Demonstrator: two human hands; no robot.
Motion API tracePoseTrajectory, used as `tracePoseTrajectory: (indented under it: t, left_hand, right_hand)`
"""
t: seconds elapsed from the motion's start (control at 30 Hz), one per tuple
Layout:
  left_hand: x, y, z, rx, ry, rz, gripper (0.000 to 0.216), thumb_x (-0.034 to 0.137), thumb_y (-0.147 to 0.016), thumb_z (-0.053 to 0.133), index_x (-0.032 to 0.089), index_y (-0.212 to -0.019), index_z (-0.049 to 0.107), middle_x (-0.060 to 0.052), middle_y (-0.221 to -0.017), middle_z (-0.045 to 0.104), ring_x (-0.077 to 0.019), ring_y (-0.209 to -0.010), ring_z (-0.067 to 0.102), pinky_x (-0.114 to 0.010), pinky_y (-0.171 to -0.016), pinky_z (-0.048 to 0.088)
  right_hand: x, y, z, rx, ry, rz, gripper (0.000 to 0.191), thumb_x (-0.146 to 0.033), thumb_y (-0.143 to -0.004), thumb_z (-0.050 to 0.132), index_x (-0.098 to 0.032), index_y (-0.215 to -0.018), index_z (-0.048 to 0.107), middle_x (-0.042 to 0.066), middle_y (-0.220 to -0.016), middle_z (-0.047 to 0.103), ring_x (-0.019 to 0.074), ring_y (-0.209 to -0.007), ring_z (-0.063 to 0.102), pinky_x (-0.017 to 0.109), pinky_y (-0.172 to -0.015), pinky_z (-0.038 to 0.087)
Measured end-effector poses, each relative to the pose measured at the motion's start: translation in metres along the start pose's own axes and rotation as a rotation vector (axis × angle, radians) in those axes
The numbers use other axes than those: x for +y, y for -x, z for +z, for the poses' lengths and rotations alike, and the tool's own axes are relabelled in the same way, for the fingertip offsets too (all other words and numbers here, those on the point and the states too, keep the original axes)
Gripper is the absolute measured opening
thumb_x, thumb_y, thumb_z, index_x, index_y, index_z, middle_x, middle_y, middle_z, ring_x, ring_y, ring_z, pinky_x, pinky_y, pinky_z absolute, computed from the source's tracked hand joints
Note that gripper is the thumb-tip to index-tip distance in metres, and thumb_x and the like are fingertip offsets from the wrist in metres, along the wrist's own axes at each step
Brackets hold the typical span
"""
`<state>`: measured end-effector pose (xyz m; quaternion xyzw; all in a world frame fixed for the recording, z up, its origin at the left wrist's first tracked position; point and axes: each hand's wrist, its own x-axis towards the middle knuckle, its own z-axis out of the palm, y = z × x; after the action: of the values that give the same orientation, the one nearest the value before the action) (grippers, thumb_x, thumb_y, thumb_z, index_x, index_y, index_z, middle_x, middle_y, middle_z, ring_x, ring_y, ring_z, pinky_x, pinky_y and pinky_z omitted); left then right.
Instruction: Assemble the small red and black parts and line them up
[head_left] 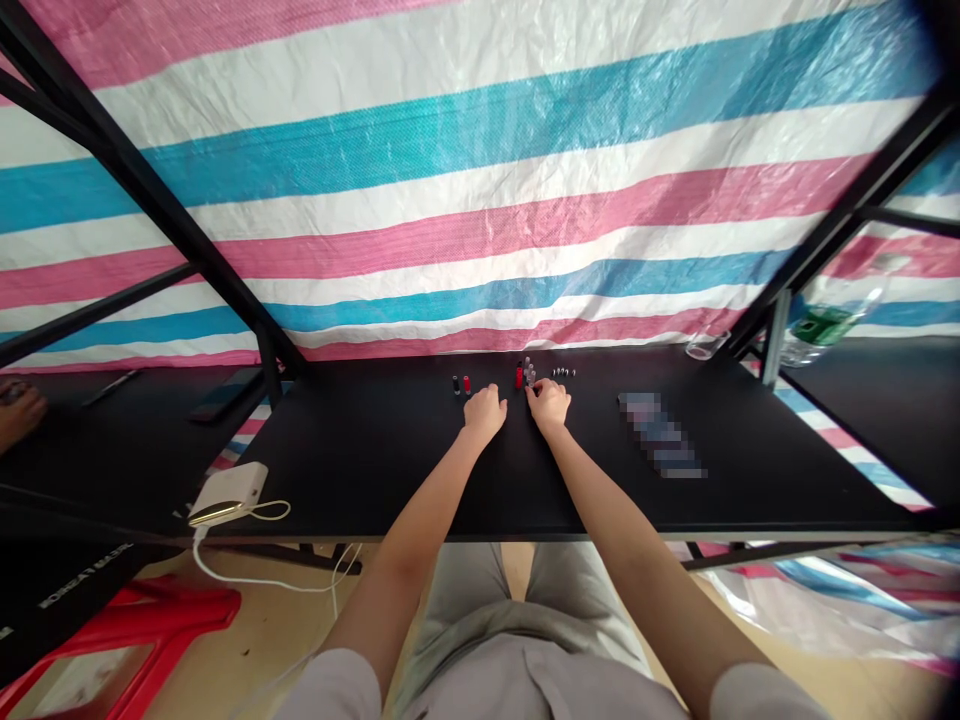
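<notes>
My left hand [486, 412] rests on the black tabletop with its fingers curled; whatever they hold, if anything, is hidden. Just beyond it stand a small black cylinder [455, 384] and a small red cylinder [466, 385], both with pale lower ends. My right hand [549, 405] has its thumb and fingertips closed at the base of a small clear tube [531, 378], part of a tight cluster of several. Beside that cluster, on its left, is another red cylinder [519, 376]. Several tiny dark-and-white pieces [563, 373] lie in a row beyond my right hand.
A pixelated flat object [661, 435] lies right on the black table [352, 440]. A white box with a cable [232, 487] sits at the front left. Metal frame bars [161, 215] flank a striped sheet [480, 200]. Another person's hand [19, 410] shows far left.
</notes>
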<state>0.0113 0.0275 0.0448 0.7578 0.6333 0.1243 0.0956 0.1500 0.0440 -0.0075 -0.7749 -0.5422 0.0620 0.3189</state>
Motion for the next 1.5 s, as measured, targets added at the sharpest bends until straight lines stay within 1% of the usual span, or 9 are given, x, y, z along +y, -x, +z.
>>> tracePoseTrajectory:
  t: [0.1,0.2,0.43,0.53,0.67,0.87,1.23,1.37,1.5]
  left_hand:
    - [-0.007,0.007,-0.016,0.055,-0.018,-0.052,0.054,0.029,-0.085,0.044,0.017,-0.135,0.028,-0.013,-0.104,0.060,-0.0229,-0.091,0.061,-0.030,-0.077,0.044]
    - [-0.014,0.010,-0.029,0.040,-0.034,-0.122,0.065,0.029,-0.085,0.043,0.018,-0.140,0.012,-0.014,-0.104,0.060,-0.0235,-0.091,0.061,-0.030,-0.078,0.044]
    - [-0.028,0.013,-0.033,-0.009,-0.066,-0.166,0.068,0.031,-0.084,0.044,0.021,-0.142,0.008,-0.013,-0.101,0.061,-0.0244,-0.090,0.061,-0.032,-0.078,0.044]
    - [-0.032,0.014,-0.030,-0.004,-0.061,-0.163,0.064,0.032,-0.086,0.041,0.021,-0.142,0.011,-0.013,-0.099,0.061,-0.0239,-0.091,0.061,-0.032,-0.079,0.043]
    - [-0.035,0.011,-0.027,0.028,-0.061,-0.146,0.051,0.031,-0.089,0.033,0.020,-0.138,0.025,-0.014,-0.101,0.060,-0.0229,-0.091,0.060,-0.030,-0.078,0.043]
    - [-0.036,0.006,-0.021,0.153,0.012,-0.093,0.034,0.031,-0.092,0.026,0.022,-0.110,0.053,-0.010,-0.105,0.059,-0.0191,-0.091,0.059,-0.027,-0.076,0.043]
    - [-0.023,0.011,0.016,0.137,0.452,-0.061,0.022,0.019,-0.087,0.039,0.022,-0.100,0.057,-0.002,-0.087,0.068,-0.0139,-0.086,0.061,-0.024,-0.078,0.044]
    - [-0.025,0.020,0.025,0.170,0.598,-0.089,0.022,0.019,-0.087,0.040,0.020,-0.101,0.057,-0.002,-0.088,0.068,-0.0121,-0.086,0.062,-0.023,-0.081,0.045]
    - [-0.031,0.027,0.028,0.190,0.707,-0.038,0.022,0.020,-0.087,0.041,0.019,-0.101,0.057,-0.002,-0.089,0.068,-0.0110,-0.086,0.063,-0.022,-0.082,0.046]
  right_hand:
    - [-0.001,0.002,-0.001,0.008,0.013,0.005,0.017,-0.032,-0.079,0.052,-0.017,-0.085,0.058,0.009,-0.091,0.062,0.0246,-0.092,0.048,0.034,-0.075,0.029]
    - [-0.002,0.005,-0.001,0.026,0.022,-0.005,0.017,-0.032,-0.079,0.052,-0.016,-0.085,0.056,0.011,-0.092,0.060,0.0253,-0.093,0.047,0.035,-0.075,0.029]
    - [-0.003,0.009,0.001,0.100,-0.010,-0.016,0.022,-0.039,-0.079,0.050,-0.018,-0.086,0.048,0.008,-0.089,0.057,0.0229,-0.089,0.047,0.034,-0.076,0.029]
    - [-0.003,0.009,0.000,0.129,-0.034,-0.028,0.025,-0.043,-0.081,0.046,-0.018,-0.083,0.047,0.008,-0.086,0.056,0.0230,-0.087,0.047,0.034,-0.075,0.028]
    - [-0.004,0.009,-0.002,0.153,-0.068,-0.050,0.026,-0.044,-0.082,0.043,-0.018,-0.082,0.046,0.006,-0.082,0.055,0.0221,-0.085,0.047,0.033,-0.075,0.028]
    - [-0.007,0.012,-0.008,0.182,-0.133,-0.053,0.021,-0.039,-0.083,0.043,-0.019,-0.080,0.045,0.004,-0.082,0.055,0.0198,-0.084,0.048,0.032,-0.076,0.028]
    - [-0.022,0.047,-0.018,0.189,-0.412,-0.205,0.020,-0.036,-0.083,0.042,-0.018,-0.082,0.050,0.006,-0.079,0.058,0.0170,-0.074,0.050,0.030,-0.074,0.038]
    - [-0.021,0.057,-0.015,0.074,-0.390,-0.279,0.023,-0.036,-0.083,0.042,-0.017,-0.088,0.054,0.007,-0.081,0.060,0.0176,-0.076,0.052,0.031,-0.076,0.039]
    - [-0.021,0.058,-0.016,-0.057,-0.308,-0.320,0.029,-0.037,-0.085,0.041,-0.018,-0.098,0.059,0.008,-0.089,0.063,0.0195,-0.084,0.054,0.032,-0.078,0.039]
